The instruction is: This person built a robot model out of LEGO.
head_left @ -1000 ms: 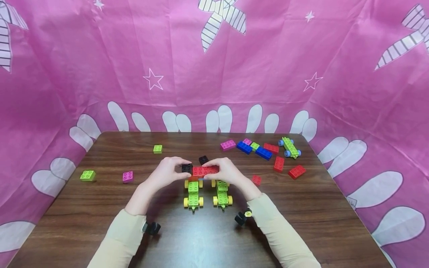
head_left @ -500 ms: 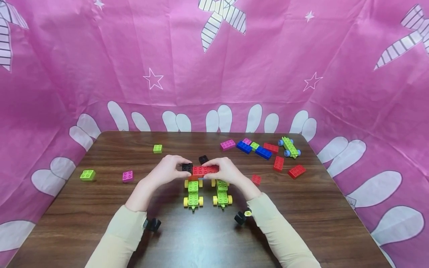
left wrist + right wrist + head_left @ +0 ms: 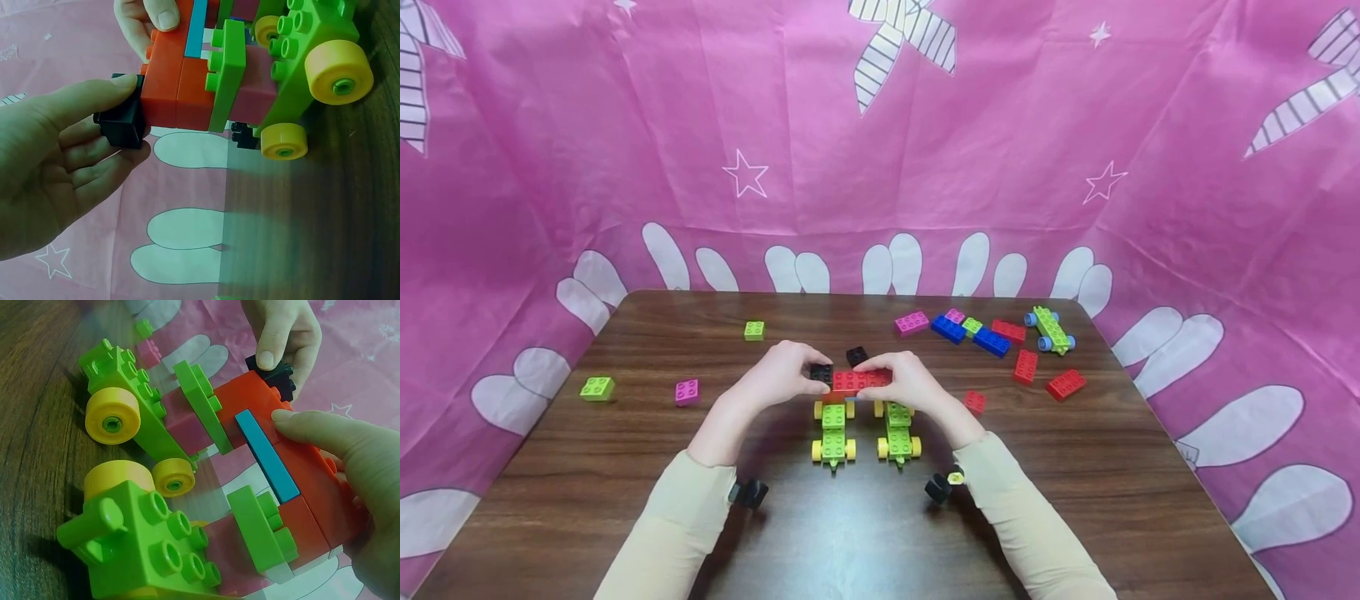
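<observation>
My left hand (image 3: 777, 377) pinches a black brick (image 3: 125, 119) between thumb and fingers, right at the left end of a row of red bricks (image 3: 850, 382). The right hand (image 3: 904, 382) grips that red row from its other end, thumb on the near side. Below the row, a thin blue piece (image 3: 267, 456) spans between two lower red bricks. Green bricks (image 3: 203, 403) and pink bricks (image 3: 187, 422) form two columns under these. Each column stands on a green wheeled base (image 3: 833, 447) with yellow wheels (image 3: 112, 415); the second wheeled base (image 3: 898, 447) is on the right.
Another black brick (image 3: 857, 357) lies just behind the build. At the back right are blue bricks (image 3: 992, 342), red bricks (image 3: 1066, 384), a pink brick (image 3: 912, 323) and a green car base with blue wheels (image 3: 1050, 330). Leftward lie green bricks (image 3: 597, 388) and a pink brick (image 3: 687, 392).
My left hand and forearm have shifted slightly forward, still pinching the black brick at the red row's end. The right hand keeps its hold, and the build stays in place.
</observation>
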{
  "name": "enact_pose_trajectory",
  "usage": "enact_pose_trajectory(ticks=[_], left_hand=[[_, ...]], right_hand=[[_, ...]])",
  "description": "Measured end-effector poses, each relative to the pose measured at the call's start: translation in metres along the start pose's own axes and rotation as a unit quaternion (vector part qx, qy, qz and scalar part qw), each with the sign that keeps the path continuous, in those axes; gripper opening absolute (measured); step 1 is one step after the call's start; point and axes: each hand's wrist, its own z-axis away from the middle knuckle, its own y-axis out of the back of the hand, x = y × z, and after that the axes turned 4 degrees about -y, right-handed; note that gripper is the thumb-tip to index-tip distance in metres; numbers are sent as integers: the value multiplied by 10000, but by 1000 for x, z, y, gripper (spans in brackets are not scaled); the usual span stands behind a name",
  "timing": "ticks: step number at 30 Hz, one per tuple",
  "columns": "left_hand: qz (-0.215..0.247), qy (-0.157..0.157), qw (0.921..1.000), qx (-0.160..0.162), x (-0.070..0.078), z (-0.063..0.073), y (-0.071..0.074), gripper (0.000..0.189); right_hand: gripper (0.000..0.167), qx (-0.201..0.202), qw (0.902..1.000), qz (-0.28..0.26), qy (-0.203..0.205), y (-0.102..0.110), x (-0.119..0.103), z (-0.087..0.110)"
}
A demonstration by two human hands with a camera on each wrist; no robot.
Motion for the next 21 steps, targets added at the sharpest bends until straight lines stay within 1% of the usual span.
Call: enact_pose_trajectory(ticks=[6,14,21], left_hand=[[-15,101,9999,41,-1,0,-1,31],[-35,131,9999,7,1,1,-1,33],[70,123,9998,115,3,4,-1,36]], right_hand=[[40,27,10000,-24,22,0,0,0],[39,11,10000,29,-8,0,-1,0],[40,9,10000,61,34,0,-1,1]])
